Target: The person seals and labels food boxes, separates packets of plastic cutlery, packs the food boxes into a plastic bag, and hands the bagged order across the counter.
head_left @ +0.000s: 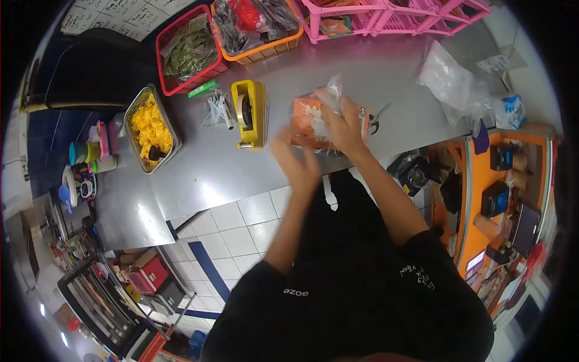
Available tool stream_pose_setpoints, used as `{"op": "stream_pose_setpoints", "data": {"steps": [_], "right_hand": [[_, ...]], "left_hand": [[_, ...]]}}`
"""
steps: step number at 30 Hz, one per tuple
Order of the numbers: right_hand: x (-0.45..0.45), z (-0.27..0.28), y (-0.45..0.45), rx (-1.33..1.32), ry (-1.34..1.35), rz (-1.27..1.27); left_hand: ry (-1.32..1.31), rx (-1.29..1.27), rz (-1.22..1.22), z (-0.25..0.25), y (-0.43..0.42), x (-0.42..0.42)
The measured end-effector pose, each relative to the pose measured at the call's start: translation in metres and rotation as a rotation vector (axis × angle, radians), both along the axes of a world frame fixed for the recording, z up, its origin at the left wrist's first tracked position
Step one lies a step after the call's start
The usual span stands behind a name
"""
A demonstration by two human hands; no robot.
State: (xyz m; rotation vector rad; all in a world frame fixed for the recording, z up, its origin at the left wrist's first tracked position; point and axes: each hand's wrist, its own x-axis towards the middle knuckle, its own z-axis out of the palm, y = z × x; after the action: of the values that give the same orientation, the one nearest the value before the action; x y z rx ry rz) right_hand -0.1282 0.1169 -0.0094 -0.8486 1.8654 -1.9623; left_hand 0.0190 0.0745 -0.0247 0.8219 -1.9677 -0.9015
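Observation:
My right hand [344, 125] is closed on the gathered top of a clear plastic bag [335, 88]. Under it on the steel counter is an orange printed package [305, 118], which seems to lie inside that bag. Left of the package, my left hand [295, 161] is smeared by motion, so its fingers are unclear. It is between the package and a yellow tape dispenser [257, 114] carrying a roll of tape. Scissors [376, 119] lie just right of the package, partly hidden by it.
Left on the counter [211, 175] are a metal tray [174, 140] of yellow food, white ties [215, 111] and a green box [201, 89]. Red [166, 81] and orange [259, 53] baskets and pink crates [362, 27] line the back. Plastic bags [449, 78] lie at right.

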Motion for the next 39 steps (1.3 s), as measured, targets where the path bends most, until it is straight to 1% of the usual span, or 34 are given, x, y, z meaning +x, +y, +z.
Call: {"op": "stream_pose_setpoints", "data": {"steps": [1,2,3,5,6,9,10,11,12,13,14,15,16,17,19,20,21,22,23,24,25,26,27,28,29,30,31,32,34,35,36,37,38,39], "right_hand": [[-0.007,-0.008,0.002,-0.038,-0.204,0.097],[-0.013,-0.01,0.003,-0.055,-0.314,0.153],[-0.019,-0.012,0.004,-0.068,-0.425,0.202],[-0.033,0.0,0.0,-0.097,-0.499,0.32],[-0.038,0.003,-0.003,-0.106,-0.523,0.366],[-0.031,0.007,-0.021,-0.109,-0.338,0.277],[-0.023,0.009,-0.028,-0.037,-0.15,0.271],[-0.015,0.011,-0.028,0.037,0.037,0.262],[-0.01,0.023,-0.022,0.162,0.03,0.386],[-0.007,0.025,-0.021,0.158,0.032,0.4],[-0.004,0.025,-0.02,0.105,0.103,0.327],[0.001,0.027,-0.017,0.052,0.172,0.258],[0.003,0.039,-0.01,0.154,0.016,0.285],[0.006,0.042,-0.008,0.145,0.024,0.315],[0.008,0.043,-0.003,0.011,0.067,0.38],[0.0,0.034,-0.004,0.187,0.367,0.377],[-0.001,0.037,-0.005,0.186,0.378,0.39],[-0.001,0.041,-0.008,0.262,0.421,0.345],[-0.001,0.046,-0.012,0.338,0.463,0.293],[-0.001,0.052,-0.008,0.344,0.47,0.293],[-0.002,0.063,-0.006,0.356,0.486,0.343],[-0.003,0.073,-0.012,0.368,0.503,0.392],[-0.003,0.1,-0.028,0.371,0.514,0.388],[-0.006,0.138,-0.048,0.249,0.375,0.38],[-0.002,0.15,-0.069,0.197,0.311,0.368],[0.002,0.162,-0.091,0.142,0.247,0.356],[0.007,0.161,-0.125,0.358,0.133,0.511],[0.012,0.158,-0.161,0.574,0.008,0.662],[0.027,0.092,-0.229,0.904,0.325,0.757],[0.039,0.061,-0.249,0.983,0.471,0.655],[0.046,0.036,-0.265,1.053,0.622,0.547],[0.052,0.021,-0.271,1.061,0.628,0.541],[0.059,0.008,-0.274,1.081,0.642,0.501],[0.065,0.006,-0.278,1.1,0.654,0.459]], "left_hand": [[-0.008,-0.07,-0.106,0.014,-0.042,-0.019],[-0.018,-0.136,-0.215,0.023,-0.073,-0.034],[-0.032,-0.131,-0.204,0.024,-0.087,-0.041],[-0.219,0.21,-0.599,0.025,-0.098,-0.05],[-0.224,0.161,-0.529,0.02,-0.091,-0.042],[-0.174,0.037,-0.087,0.011,-0.011,-0.003],[-0.172,0.085,0.07,-0.001,0.031,0.005],[-0.141,0.201,0.103,-0.002,0.07,0.005],[-0.14,0.424,0.067,0.025,0.1,0.003],[-0.22,0.445,-0.098,0.013,0.117,0.011],[-0.261,0.265,-0.388,0.023,0.117,0.015],[-0.259,0.266,-0.364,0.021,0.114,0.014],[-0.119,0.298,-0.194,0.017,0.105,0.006],[0.024,0.322,-0.026,0.011,0.09,-0.002],[0.132,0.398,-0.086,0.055,0.03,-0.031],[0.145,0.393,-0.071,0.054,0.012,-0.031],[0.04,0.432,-0.203,0.054,-0.004,-0.028],[-0.063,0.464,-0.339,0.052,-0.019,-0.028],[-0.05,0.458,-0.337,0.041,-0.033,-0.029],[-0.064,0.295,-0.407,0.02,-0.04,-0.028],[-0.077,0.127,-0.474,0.017,-0.05,-0.026],[-0.066,0.125,-0.477,0.014,-0.06,-0.022],[-0.053,-0.026,-0.568,0.022,-0.071,-0.019],[-0.037,-0.179,-0.659,0.026,-0.083,-0.018],[-0.021,-0.179,-0.668,0.022,-0.095,-0.02],[-0.024,-0.269,-0.742,0.015,-0.104,-0.026],[-0.029,-0.357,-0.812,0.011,-0.11,-0.03],[-0.017,-0.349,-0.819,0.011,-0.112,-0.031],[0.13,0.137,-0.955,0.014,-0.118,-0.037],[0.14,0.14,-0.963,0.009,-0.123,-0.04],[0.05,0.103,-1.111,-0.002,-0.131,-0.045],[-0.045,0.067,-1.256,-0.008,-0.138,-0.049],[-0.036,0.068,-1.26,-0.006,-0.14,-0.049],[-0.049,0.157,-1.254,-0.004,-0.14,-0.047]]}}
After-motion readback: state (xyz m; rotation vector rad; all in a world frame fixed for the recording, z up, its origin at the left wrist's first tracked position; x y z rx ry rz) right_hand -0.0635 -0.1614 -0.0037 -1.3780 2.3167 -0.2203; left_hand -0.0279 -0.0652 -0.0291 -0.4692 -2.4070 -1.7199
